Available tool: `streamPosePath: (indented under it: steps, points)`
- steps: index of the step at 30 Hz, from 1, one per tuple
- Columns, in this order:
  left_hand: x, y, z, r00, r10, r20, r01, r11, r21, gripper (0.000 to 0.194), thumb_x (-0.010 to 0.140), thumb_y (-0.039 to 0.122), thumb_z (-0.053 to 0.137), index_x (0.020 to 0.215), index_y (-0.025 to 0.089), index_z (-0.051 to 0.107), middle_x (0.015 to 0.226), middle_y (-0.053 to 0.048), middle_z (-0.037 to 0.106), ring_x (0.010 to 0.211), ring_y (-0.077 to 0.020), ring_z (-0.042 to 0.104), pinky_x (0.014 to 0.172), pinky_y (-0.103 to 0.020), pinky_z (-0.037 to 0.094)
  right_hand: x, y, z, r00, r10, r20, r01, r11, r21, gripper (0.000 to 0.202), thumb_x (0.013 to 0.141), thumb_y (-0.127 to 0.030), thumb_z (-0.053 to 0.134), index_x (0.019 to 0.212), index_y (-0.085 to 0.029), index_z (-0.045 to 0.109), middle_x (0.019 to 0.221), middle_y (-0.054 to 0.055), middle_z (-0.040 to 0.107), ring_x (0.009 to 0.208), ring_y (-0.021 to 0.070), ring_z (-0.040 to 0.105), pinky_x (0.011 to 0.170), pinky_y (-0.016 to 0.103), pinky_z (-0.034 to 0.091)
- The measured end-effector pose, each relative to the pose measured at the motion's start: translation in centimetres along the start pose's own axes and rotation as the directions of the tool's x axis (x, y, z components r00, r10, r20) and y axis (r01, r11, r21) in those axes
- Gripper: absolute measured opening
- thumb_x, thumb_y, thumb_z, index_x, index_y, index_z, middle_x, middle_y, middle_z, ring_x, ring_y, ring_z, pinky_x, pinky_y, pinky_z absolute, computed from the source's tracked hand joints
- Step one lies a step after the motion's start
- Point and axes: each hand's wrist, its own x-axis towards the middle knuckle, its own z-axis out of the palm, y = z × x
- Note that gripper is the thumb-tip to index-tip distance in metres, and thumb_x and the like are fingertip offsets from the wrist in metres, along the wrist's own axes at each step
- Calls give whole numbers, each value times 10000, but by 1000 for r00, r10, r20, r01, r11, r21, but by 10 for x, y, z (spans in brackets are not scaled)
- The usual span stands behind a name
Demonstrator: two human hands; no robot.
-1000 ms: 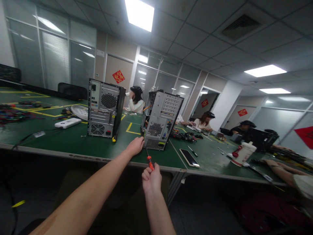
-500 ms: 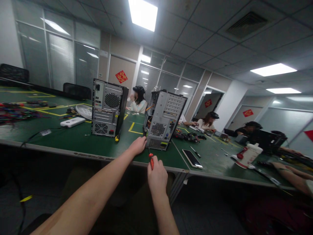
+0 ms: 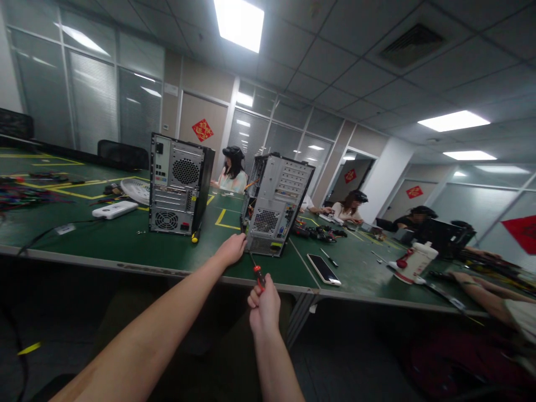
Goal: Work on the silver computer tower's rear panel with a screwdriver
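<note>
A silver computer tower case (image 3: 280, 209) stands upright with its rear panel towards me and its left side uncovered, wires showing inside. My left hand (image 3: 233, 249) is closed at the lower left corner of this case, its fingertips partly hidden. My right hand (image 3: 266, 301) grips a screwdriver (image 3: 257, 273) with a red and black handle. The thin shaft points up at the case's bottom left corner; whether the tip sits in a screw is too small to tell.
To the left stands a second computer case (image 3: 176, 187), a yellow-ended tool (image 3: 195, 237) beside it. A white power strip (image 3: 115, 210), a phone (image 3: 324, 269), a pen-like tool (image 3: 329, 257) and a white cup (image 3: 414, 262) lie or stand around. Co-workers sit across and at right.
My right hand has rolled, so its curled fingers now show on the left of the screwdriver handle, which leans more. My left hand stays at the case corner. The view has shifted slightly right.
</note>
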Motion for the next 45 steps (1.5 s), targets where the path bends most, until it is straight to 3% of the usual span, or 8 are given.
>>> streamPosePath:
  steps: [4, 9, 12, 15, 23, 29, 36, 45]
  points:
    - [1, -2, 2, 1000, 7, 4, -7, 1000, 0, 234, 1016, 326, 355, 1067, 205, 549, 1012, -108, 643, 930, -222, 628, 807, -322, 471, -7, -4, -6, 952, -303, 49, 294, 856, -425, 314, 915, -520, 547, 820, -237, 447, 562, -97, 447, 445, 85, 402, 477, 206, 281]
    - [2, -3, 3, 1000, 19, -3, -19, 1000, 2, 233, 1014, 320, 355, 1058, 200, 550, 995, -110, 643, 936, -223, 626, 818, -321, 468, -17, -14, -16, 754, -488, 440, 520, 35, -854, 172, 957, -267, 535, 1113, -258, 607, 821, 9, 587, 659, 160, 581, 569, 255, 303]
    - [2, -2, 2, 1000, 18, 0, -18, 1000, 8, 240, 1014, 322, 353, 1069, 200, 552, 1009, -110, 644, 945, -225, 625, 832, -324, 469, -16, -21, -20, 712, -475, 517, 491, -189, -851, 295, 964, -208, 521, 1232, -297, 605, 936, 43, 576, 715, 174, 607, 586, 258, 326]
    - [2, -2, 3, 1000, 9, 2, -9, 1000, 6, 244, 1014, 321, 354, 1090, 200, 552, 1021, -109, 644, 951, -224, 626, 841, -325, 470, -14, -27, -24, 713, -467, 523, 504, -177, -846, 295, 955, -211, 545, 1236, -285, 596, 973, 52, 587, 786, 191, 633, 621, 256, 355]
    - [2, -2, 3, 1000, 12, -3, -12, 1000, 4, 257, 1018, 326, 348, 1105, 203, 557, 1040, -115, 648, 967, -230, 629, 847, -330, 467, -13, -33, -19, 886, -399, 237, 365, 286, -886, 336, 1016, -541, 374, 1011, -234, 511, 783, 46, 691, 711, 232, 670, 586, 261, 341]
    - [2, -1, 1, 1000, 24, -8, -23, 1000, 16, 238, 1020, 318, 353, 1058, 199, 555, 999, -107, 647, 959, -227, 629, 826, -322, 471, -18, -35, -18, 867, -384, 317, 404, 170, -899, 152, 1025, -352, 379, 1024, -229, 468, 735, 19, 674, 641, 207, 648, 552, 256, 278]
    - [1, 0, 0, 1000, 10, 3, -10, 1000, -10, 244, 1020, 333, 350, 1051, 201, 553, 1001, -103, 648, 933, -220, 629, 812, -318, 471, -26, -32, -24, 745, -481, 463, 484, -88, -871, 168, 900, -169, 577, 1054, -227, 543, 1016, 47, 601, 746, 165, 637, 588, 251, 337]
    - [1, -1, 2, 1000, 13, -7, -13, 1000, 9, 233, 1017, 326, 358, 1058, 204, 553, 999, -106, 646, 951, -225, 631, 832, -321, 469, -33, -39, -24, 749, -463, 474, 533, -4, -846, 272, 828, -61, 566, 1050, -217, 583, 1076, 54, 541, 791, 169, 645, 672, 260, 439]
